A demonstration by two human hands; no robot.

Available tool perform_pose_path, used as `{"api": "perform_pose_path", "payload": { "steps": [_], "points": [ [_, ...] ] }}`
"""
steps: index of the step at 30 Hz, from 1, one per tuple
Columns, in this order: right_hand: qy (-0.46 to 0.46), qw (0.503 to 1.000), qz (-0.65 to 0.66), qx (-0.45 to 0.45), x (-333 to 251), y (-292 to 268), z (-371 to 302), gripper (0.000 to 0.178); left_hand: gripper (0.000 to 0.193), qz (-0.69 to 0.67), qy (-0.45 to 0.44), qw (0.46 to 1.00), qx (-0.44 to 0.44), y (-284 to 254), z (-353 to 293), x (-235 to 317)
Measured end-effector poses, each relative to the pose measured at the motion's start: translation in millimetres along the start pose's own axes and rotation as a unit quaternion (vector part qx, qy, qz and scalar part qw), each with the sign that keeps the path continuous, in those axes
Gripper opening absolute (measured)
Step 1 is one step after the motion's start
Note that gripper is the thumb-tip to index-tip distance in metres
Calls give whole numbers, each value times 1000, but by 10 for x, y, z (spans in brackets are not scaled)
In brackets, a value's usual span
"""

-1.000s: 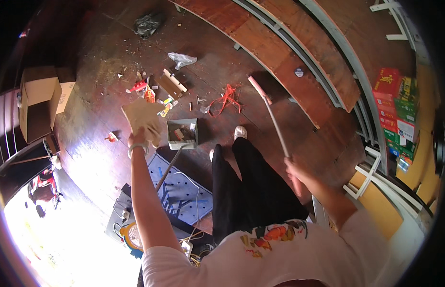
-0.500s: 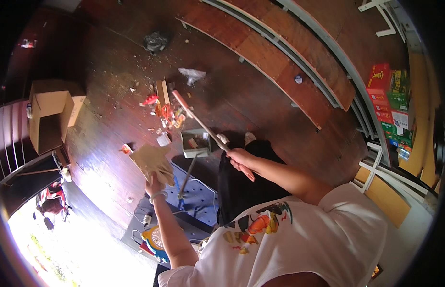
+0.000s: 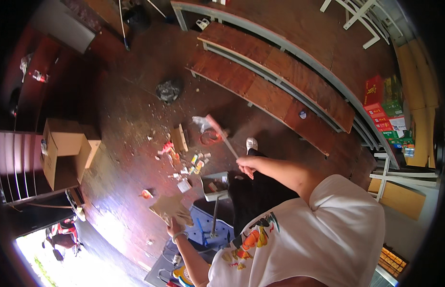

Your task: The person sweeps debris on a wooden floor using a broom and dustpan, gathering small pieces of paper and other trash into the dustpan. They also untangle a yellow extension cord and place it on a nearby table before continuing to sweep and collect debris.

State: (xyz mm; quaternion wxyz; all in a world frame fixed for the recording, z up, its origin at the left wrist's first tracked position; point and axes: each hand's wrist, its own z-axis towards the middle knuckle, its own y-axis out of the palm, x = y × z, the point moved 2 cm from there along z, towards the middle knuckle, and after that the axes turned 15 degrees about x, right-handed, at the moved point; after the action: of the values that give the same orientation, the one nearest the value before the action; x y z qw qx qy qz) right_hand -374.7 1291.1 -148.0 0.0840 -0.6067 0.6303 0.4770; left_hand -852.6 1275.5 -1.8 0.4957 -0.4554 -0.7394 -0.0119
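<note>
My left hand (image 3: 173, 226) is closed on the edge of a crumpled brown paper bag (image 3: 172, 209), held out over the floor. In my right hand (image 3: 246, 166) is a slim stick (image 3: 224, 138) with a pinkish-red far end, slanting away to the left; motion blurs it. Beneath its far end lies a reddish loop (image 3: 210, 138) beside a piece of clear plastic (image 3: 201, 123). Between my hands stands a grey long-handled dustpan (image 3: 216, 196) with some bits inside. Left of the dustpan are scattered scraps (image 3: 198, 165), a red wrapper (image 3: 169, 149) and a small white box (image 3: 184, 185).
A tan strip of cardboard (image 3: 180, 137) and a black plastic bag (image 3: 168, 91) lie farther off. An open cardboard box (image 3: 64, 143) stands left. Long wooden benches (image 3: 261, 88) cross ahead, with stacked red and green boxes (image 3: 385, 107) at right. A blue perforated surface (image 3: 222, 234) is close by.
The view has shifted, so most things sit lower in the picture. The stick's far end has swung right, away from the scraps. One shoe has moved forward; the paper bag stays held.
</note>
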Motion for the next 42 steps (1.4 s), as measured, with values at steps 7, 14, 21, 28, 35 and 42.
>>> {"api": "perform_pose_path", "payload": {
  "steps": [7, 14, 21, 28, 35, 42],
  "points": [
    [353, 921, 80, 141, -1758, 289, 467, 14, 53, -122, -241, 954, -132, 409, 599, 366],
    [289, 950, -51, 102, -3225, -404, 556, 17, 60, 156, -122, 980, -25, 548, 1548, 1007],
    [303, 942, -58, 133, -4835, -561, 863, 16, 54, 236, -92, 967, 22, 1553, 1987, 2305],
    [259, 940, 11, 223, -5514, -659, 1447, 18, 72, 599, 107, 790, -75, 3317, 2671, 3877],
    [177, 924, -111, 319, -6350, -675, 1971, 22, 77, 334, 225, 901, -162, 5833, 3047, 5530],
    [98, 924, 53, 366, -6696, -1290, 2429, 24, 54, 174, 182, 909, -331, 8208, 2094, 7025]
  ]
}}
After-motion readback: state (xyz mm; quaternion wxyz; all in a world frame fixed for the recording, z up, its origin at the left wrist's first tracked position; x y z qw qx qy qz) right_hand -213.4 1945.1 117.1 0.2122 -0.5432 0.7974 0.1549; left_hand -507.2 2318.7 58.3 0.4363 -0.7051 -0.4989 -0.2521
